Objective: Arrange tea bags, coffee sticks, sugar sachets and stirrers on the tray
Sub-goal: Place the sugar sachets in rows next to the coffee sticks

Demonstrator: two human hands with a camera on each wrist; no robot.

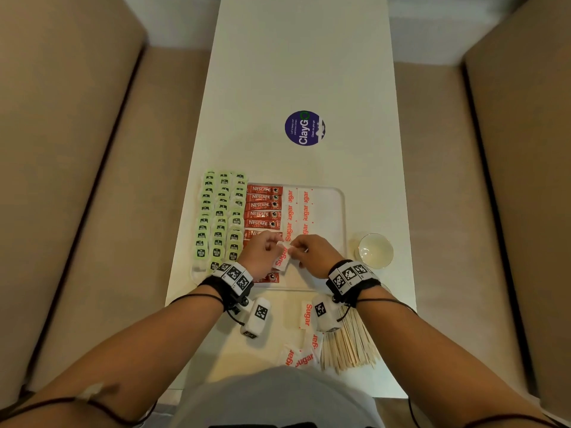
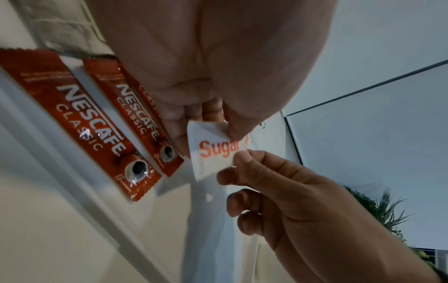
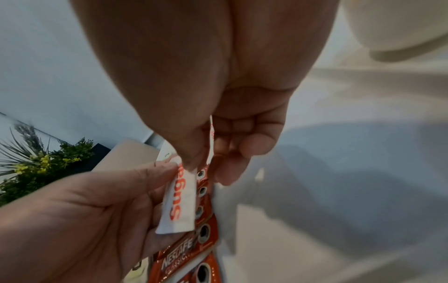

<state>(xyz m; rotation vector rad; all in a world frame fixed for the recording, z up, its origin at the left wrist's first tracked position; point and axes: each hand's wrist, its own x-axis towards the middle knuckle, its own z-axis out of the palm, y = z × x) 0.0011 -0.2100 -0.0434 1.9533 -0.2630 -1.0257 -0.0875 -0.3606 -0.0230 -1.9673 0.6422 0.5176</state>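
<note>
Over the near part of the clear tray (image 1: 341, 211), both hands hold one white sugar sachet (image 1: 282, 257). My left hand (image 1: 276, 246) pinches its upper end (image 2: 213, 149) between thumb and fingers. My right hand (image 1: 294, 250) pinches the same sachet (image 3: 180, 201) with its thumb, and a second, edge-on sachet (image 3: 211, 137) sits between its fingers. On the tray lie rows of green tea bags (image 1: 219, 217), red coffee sticks (image 1: 262, 206) and two columns of sugar sachets (image 1: 298, 208). Wooden stirrers (image 1: 349, 344) lie in a bundle on the table near my body.
Loose sugar sachets (image 1: 306, 315) lie on the white table (image 1: 302, 72) between the tray and me. A small glass bowl (image 1: 375, 250) stands right of the tray. A purple round sticker (image 1: 305, 128) sits further out. Beige sofas (image 1: 77, 180) flank the table.
</note>
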